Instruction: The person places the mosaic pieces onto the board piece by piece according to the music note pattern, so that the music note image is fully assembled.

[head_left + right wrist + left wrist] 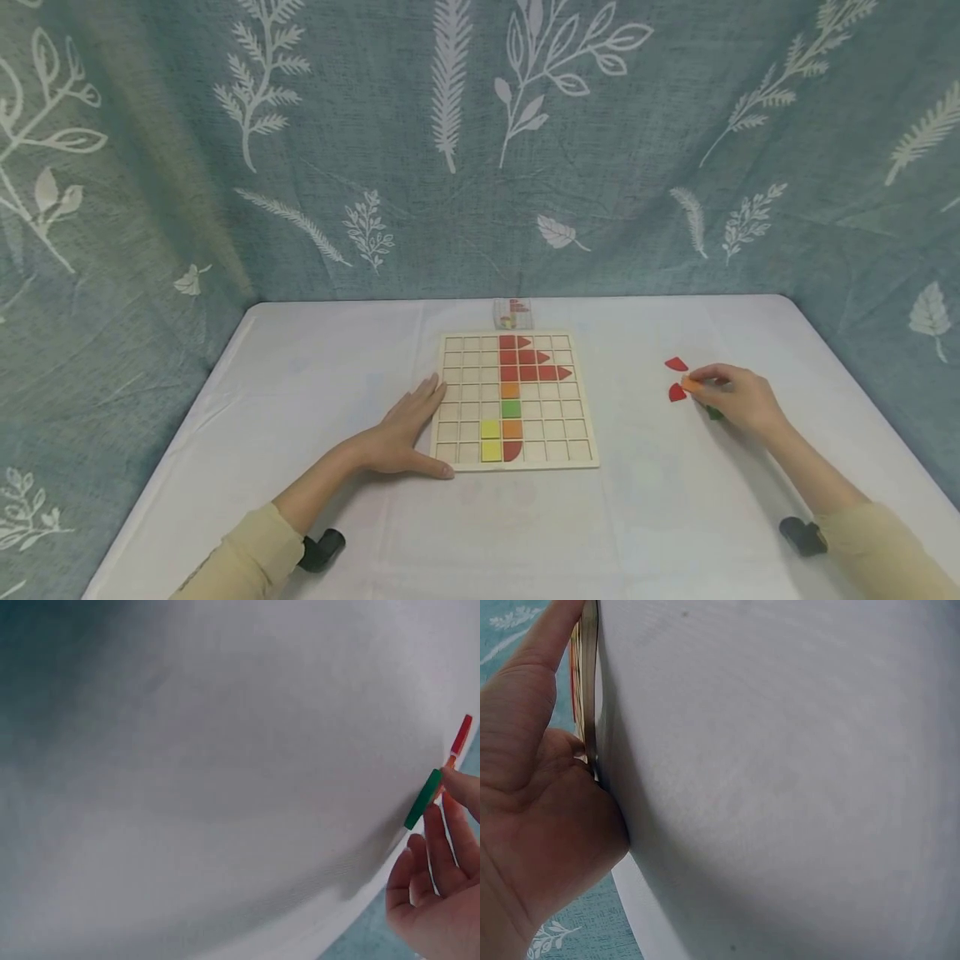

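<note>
My left hand (401, 429) rests along the left edge of a wooden grid board (465, 408), fingers straight and thumb at its lower left corner. Red, orange, green and yellow tiles fill some of the board's squares; the red rows at the top end in points. Off to the right, my right hand (738, 398) pinches an orange tile (692, 384) between thumb and fingers. Two red pieces (677, 364) lie beside its fingertips. A green piece (714, 412) sits under that hand, partly hidden in the head view; the right wrist view shows the green piece (424, 799) near the thumb.
A small clear case or card (513, 314) with a coloured picture lies just behind the board. White cloth (337, 358) covers the table, and a blue-green leaf-patterned curtain (375, 125) hangs behind it. Black devices (322, 550) are at both wrists.
</note>
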Demonstrator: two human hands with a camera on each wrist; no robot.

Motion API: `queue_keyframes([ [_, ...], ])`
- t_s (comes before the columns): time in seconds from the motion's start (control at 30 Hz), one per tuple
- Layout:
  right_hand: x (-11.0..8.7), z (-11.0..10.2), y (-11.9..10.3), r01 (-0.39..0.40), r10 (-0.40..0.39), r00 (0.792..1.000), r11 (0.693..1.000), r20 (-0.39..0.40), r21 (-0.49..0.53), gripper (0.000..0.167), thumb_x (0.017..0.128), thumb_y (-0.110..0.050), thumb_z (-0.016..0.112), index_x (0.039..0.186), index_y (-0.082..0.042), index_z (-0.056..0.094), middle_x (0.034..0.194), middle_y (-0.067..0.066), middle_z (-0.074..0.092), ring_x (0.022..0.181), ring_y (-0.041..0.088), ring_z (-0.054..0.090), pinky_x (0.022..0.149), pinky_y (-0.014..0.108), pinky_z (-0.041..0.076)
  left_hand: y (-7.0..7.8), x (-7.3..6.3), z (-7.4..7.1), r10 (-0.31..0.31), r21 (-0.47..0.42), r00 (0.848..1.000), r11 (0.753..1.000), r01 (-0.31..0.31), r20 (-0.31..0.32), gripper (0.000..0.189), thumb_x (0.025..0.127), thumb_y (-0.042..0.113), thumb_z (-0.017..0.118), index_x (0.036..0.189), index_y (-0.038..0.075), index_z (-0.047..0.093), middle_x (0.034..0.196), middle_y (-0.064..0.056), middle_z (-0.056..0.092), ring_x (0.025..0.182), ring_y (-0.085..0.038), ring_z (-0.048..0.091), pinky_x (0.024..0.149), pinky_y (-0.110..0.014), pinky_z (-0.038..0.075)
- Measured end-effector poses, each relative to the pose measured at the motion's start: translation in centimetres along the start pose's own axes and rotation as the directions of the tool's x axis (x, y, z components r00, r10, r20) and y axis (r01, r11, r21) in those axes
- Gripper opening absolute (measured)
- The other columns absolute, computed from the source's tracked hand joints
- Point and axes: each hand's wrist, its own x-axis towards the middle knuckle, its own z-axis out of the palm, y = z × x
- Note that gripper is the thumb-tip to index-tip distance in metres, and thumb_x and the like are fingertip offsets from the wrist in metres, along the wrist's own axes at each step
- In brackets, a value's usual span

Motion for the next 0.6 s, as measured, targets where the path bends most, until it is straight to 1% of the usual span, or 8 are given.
queue_keyframes([
  [0.07, 0.1, 0.0, 0.1, 0.002, -0.002, 1.0, 1.0, -0.008, -0.002, 0.033, 0.093, -0.018, 0.065, 0.119, 0.002, 0.063, 0.121, 0.029, 0.057, 0.109, 0.043, 0.047, 0.087, 0.058, 0.047, 0.0, 0.0, 0.0, 0.0, 0.0, 1.0, 1.0, 0.0, 0.001, 0.125, 0.07, 0.057, 0.08, 0.156, 0.002, 0.008, 0.163, -0.016, -0.002, 0.149, -0.03, -0.003, 0.12, -0.048, 0.001],
  [0.13, 0.1, 0.0, 0.2, 0.005, -0.005, 1.0, 1.0, -0.02, -0.012, 0.032, 0.093, -0.017, 0.066, 0.118, 0.002, 0.064, 0.118, 0.028, 0.059, 0.106, 0.042, 0.049, 0.083, 0.054, 0.05, 0.1, 0.0, 0.0, -0.003, 0.001, 1.0, 1.0, 0.003, 0.001, 0.125, 0.07, 0.057, 0.08, 0.156, 0.002, 0.008, 0.163, -0.016, -0.002, 0.149, -0.03, -0.002, 0.12, -0.047, 0.002],
  [0.23, 0.1, 0.0, 0.1, 0.009, -0.01, 0.999, 1.0, -0.036, -0.029, 0.03, 0.092, -0.017, 0.068, 0.115, 0.001, 0.065, 0.113, 0.026, 0.062, 0.1, 0.039, 0.051, 0.075, 0.043, 0.051, 0.1, -0.1, -0.1, -0.002, -0.001, 1.0, 1.0, 0.002, 0.002, 0.125, 0.07, 0.057, 0.08, 0.156, 0.002, 0.009, 0.163, -0.016, -0.001, 0.149, -0.03, -0.002, 0.12, -0.047, 0.002],
  [0.37, -0.1, 0.0, -0.2, 0.014, -0.015, 0.999, 0.999, -0.043, -0.03, 0.031, 0.091, -0.017, 0.069, 0.115, 0.001, 0.065, 0.11, 0.025, 0.063, 0.096, 0.036, 0.052, 0.067, 0.031, 0.049, 0.2, -0.1, -0.2, -0.001, -0.006, 1.0, 1.0, 0.001, 0.003, 0.125, 0.07, 0.057, 0.081, 0.156, 0.001, 0.009, 0.163, -0.017, -0.001, 0.149, -0.031, -0.002, 0.12, -0.048, 0.002],
  [0.43, -0.2, 0.0, -0.6, 0.024, -0.025, 0.999, 1.0, -0.049, -0.02, 0.031, 0.091, -0.019, 0.07, 0.115, 0.0, 0.066, 0.11, 0.023, 0.064, 0.096, 0.035, 0.052, 0.067, 0.03, 0.049, 0.3, -0.2, -0.3, -0.005, -0.011, 1.0, 1.0, 0.005, 0.007, 0.125, 0.07, 0.057, 0.081, 0.156, 0.001, 0.009, 0.163, -0.017, -0.001, 0.149, -0.031, -0.002, 0.12, -0.047, 0.001],
  [0.5, -0.3, 0.0, -1.1, 0.04, -0.04, 0.997, 0.999, -0.059, -0.011, 0.032, 0.09, -0.023, 0.072, 0.113, -0.001, 0.067, 0.109, 0.021, 0.066, 0.096, 0.034, 0.054, 0.067, 0.031, 0.048, 0.3, -0.2, -0.3, -0.006, -0.012, 1.0, 1.0, 0.006, 0.01, 0.125, 0.07, 0.057, 0.081, 0.156, 0.001, 0.009, 0.163, -0.017, -0.001, 0.149, -0.031, -0.002, 0.12, -0.047, 0.001],
  [0.6, -0.4, 0.2, -2.0, 0.064, -0.063, 0.996, 0.998, -0.067, 0.007, 0.032, 0.088, -0.025, 0.074, 0.111, -0.003, 0.07, 0.107, 0.018, 0.068, 0.095, 0.031, 0.056, 0.065, 0.03, 0.049, 0.4, -0.2, -0.5, -0.008, -0.015, 1.0, 1.0, 0.009, 0.015, 0.125, 0.07, 0.057, 0.081, 0.156, 0.001, 0.009, 0.163, -0.017, -0.001, 0.149, -0.031, -0.002, 0.12, -0.047, 0.001],
])
